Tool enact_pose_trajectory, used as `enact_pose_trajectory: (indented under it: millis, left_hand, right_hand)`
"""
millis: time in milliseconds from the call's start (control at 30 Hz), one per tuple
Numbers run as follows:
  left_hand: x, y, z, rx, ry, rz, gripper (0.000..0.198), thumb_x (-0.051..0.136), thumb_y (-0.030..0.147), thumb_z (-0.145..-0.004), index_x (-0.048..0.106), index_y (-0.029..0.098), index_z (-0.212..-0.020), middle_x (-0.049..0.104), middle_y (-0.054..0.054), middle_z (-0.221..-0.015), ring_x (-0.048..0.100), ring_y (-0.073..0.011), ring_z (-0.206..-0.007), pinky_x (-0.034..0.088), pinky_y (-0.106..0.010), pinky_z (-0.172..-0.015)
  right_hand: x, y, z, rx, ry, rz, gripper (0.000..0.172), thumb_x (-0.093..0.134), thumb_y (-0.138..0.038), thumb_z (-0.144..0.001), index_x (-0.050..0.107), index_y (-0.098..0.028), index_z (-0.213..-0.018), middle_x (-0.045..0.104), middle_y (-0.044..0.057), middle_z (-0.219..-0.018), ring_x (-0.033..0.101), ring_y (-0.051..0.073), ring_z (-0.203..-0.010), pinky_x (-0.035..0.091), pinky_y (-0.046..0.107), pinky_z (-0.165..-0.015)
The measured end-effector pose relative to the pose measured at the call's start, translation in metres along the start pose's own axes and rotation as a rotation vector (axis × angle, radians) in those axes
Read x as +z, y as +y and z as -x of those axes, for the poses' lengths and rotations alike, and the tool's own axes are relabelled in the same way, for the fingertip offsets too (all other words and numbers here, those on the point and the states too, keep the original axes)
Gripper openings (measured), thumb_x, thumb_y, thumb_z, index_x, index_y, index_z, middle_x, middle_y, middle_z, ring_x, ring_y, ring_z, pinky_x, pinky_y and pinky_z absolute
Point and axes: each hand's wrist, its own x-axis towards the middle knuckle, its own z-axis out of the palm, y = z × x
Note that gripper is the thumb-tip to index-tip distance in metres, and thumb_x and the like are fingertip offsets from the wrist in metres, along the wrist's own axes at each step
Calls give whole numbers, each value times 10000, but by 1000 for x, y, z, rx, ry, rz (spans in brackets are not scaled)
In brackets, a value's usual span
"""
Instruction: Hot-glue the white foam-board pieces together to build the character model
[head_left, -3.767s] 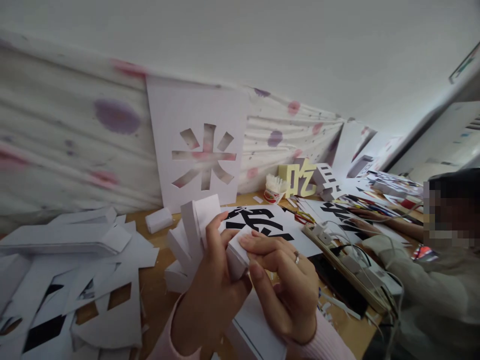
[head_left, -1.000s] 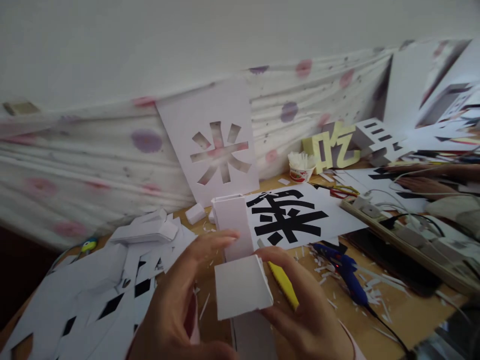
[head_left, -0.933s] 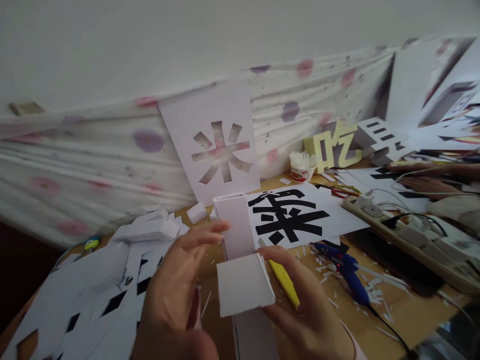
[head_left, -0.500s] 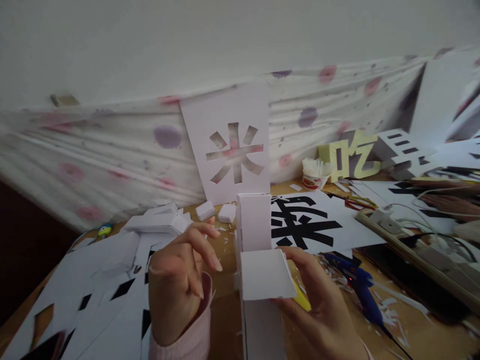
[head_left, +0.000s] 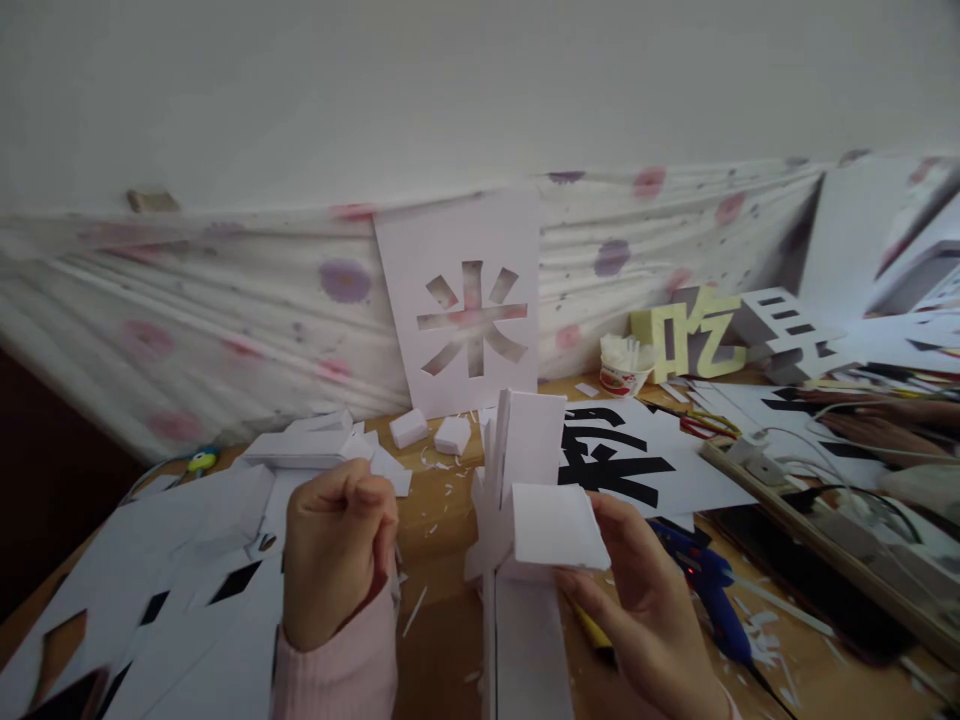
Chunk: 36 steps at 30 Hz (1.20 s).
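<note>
My left hand (head_left: 341,550) is closed in a loose fist above the left part of the table; its fingertips are tucked in, and what they hold, if anything, is hidden. The thumb and fingers of my right hand (head_left: 637,590) grip the right edge of a white foam-board structure (head_left: 559,525), at its flat square end. This structure has an upright strip at the back and a long strip running toward me. Behind it lies a sheet with a black printed character (head_left: 619,460). A yellow object (head_left: 592,628) shows partly under my right hand.
A blue glue gun (head_left: 709,585) lies right of my right hand, among paper scraps. Cut white sheets (head_left: 202,620) cover the left side. A board with a cut-out character (head_left: 487,225) leans at the back. A power strip (head_left: 825,530) and another person's hands (head_left: 877,425) are at right.
My left hand has drawn its spread fingers into a fist. The white structure has turned and tilted slightly in my right hand, and the camera view has shifted a little.
</note>
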Motion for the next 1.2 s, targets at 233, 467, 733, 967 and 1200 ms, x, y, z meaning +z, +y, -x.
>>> enact_pose_trajectory:
  millis: [233,467,733,967,1200]
  left_hand:
    - [8,-15,-23,-171,-137,323,775,556,720,-846,184,193,-418,209,65,-286,243,-45,-267,268,-188,-327]
    - [3,-6,-18,-46,122,25,387,914,289,-651,709,219,-972,779,11,-960,701,-91,-849,540,-178,-802]
    - [3,23,24,328,3,-460,258,619,391,-927,724,299,-710,721,39,-747,694,-188,-932,449,-383,-1096]
    - [8,19,18,147,-314,-659,186,674,450,-857,791,397,-992,687,-13,-1304,522,-345,-1325,396,-564,-1116]
    - [11,19,11,132,-369,-656,129,693,462,-837,810,407,-834,744,-27,-1143,548,-361,-1250,367,-616,-1108]
  right_hand:
    - [3,3,2,-6,-27,4,383,734,-292,-855,613,-312,-1217,717,50,-1107,714,202,-984,607,276,-811]
    - [14,0,6,-47,-40,173,419,713,-333,-871,558,-298,-1260,680,62,-1177,656,230,-1104,548,356,-939]
    - [25,-10,10,-130,-101,220,448,693,-312,-884,508,-272,-1290,683,75,-1195,673,229,-1095,566,329,-909]
    - [32,-20,14,-274,-74,254,448,672,-289,-880,509,-273,-1298,707,69,-1168,663,257,-1119,540,401,-981]
    - [34,-11,15,-303,-184,145,532,657,-216,-880,442,-313,-1356,703,44,-1235,680,217,-1108,371,452,-1114]
